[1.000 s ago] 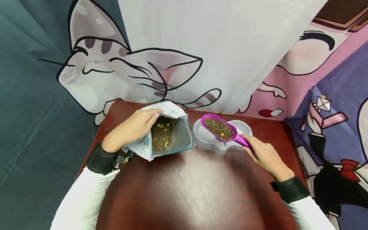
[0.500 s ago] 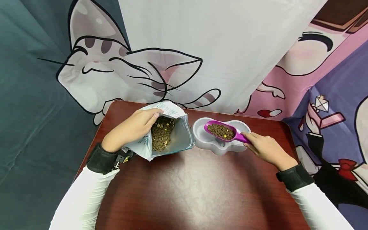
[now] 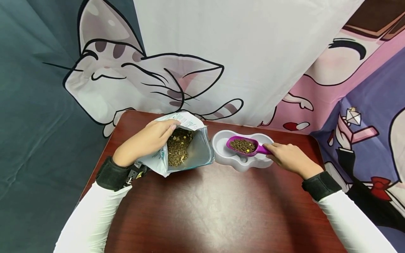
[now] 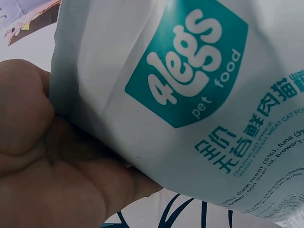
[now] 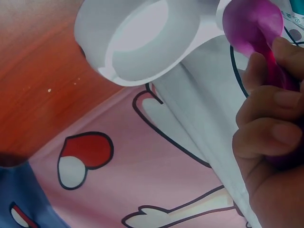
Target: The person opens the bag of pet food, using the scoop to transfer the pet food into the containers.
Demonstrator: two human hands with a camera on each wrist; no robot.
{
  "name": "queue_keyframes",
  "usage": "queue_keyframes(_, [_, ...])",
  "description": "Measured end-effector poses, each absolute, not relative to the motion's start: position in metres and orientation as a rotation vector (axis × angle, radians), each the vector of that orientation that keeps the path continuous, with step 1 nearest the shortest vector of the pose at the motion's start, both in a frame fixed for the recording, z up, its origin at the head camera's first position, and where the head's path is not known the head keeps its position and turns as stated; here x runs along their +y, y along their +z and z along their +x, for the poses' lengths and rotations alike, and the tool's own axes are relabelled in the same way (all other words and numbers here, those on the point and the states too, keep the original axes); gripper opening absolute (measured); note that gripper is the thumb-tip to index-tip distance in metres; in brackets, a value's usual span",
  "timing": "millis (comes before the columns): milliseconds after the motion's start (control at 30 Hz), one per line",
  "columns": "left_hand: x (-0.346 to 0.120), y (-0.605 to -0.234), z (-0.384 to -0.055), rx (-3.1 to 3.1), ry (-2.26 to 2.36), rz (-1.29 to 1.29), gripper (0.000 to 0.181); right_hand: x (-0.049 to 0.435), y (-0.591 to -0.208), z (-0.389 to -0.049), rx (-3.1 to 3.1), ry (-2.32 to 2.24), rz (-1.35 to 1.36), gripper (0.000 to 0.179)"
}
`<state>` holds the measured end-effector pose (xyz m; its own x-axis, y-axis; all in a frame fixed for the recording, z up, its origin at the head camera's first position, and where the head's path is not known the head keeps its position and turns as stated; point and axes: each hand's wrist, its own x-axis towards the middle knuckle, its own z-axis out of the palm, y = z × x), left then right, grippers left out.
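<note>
My left hand (image 3: 148, 138) grips the top edge of an open pet food bag (image 3: 200, 146), fingers over the rim. Brown kibble (image 3: 178, 151) with yellow bits shows inside. In the left wrist view the bag's front (image 4: 109, 71) carries a teal "4legs pet food" label. My right hand (image 3: 289, 158) grips the handle of a purple scoop (image 3: 261, 150) heaped with kibble (image 3: 242, 145). The scoop's bowl is level over the left dish of a pale grey double pet bowl (image 3: 218, 144). In the right wrist view, curled fingers (image 5: 268, 104) wrap the handle beside the bowl's right dish (image 5: 156, 42).
The bag and the double bowl stand side by side near the back edge of a reddish-brown table (image 3: 205, 211). Cloth curtains printed with a cartoon cat (image 3: 107, 75) and other figures hang right behind the table. Small crumbs (image 5: 49, 90) lie on the tabletop beside the bowl.
The scoop, still full of kibble, has come lower and slightly to the right over the left dish, and it looks more level. My left hand and the bag stay put.
</note>
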<state>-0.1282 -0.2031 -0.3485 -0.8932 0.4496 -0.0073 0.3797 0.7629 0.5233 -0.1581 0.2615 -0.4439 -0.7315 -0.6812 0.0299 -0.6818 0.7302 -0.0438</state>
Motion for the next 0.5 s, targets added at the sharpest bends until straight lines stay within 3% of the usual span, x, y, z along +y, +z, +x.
queue_keyframes(233, [-0.204,-0.350,-0.128,2.845,0.788,0.690,0.036,0.253,-0.439,-0.166,-2.938,0.024,1.154,0.023])
queue_keyframes(500, [-0.204,-0.351,-0.128,2.841,0.785,0.698,0.037,0.246,-0.433,-0.174,-2.980,-0.057,1.186,0.024])
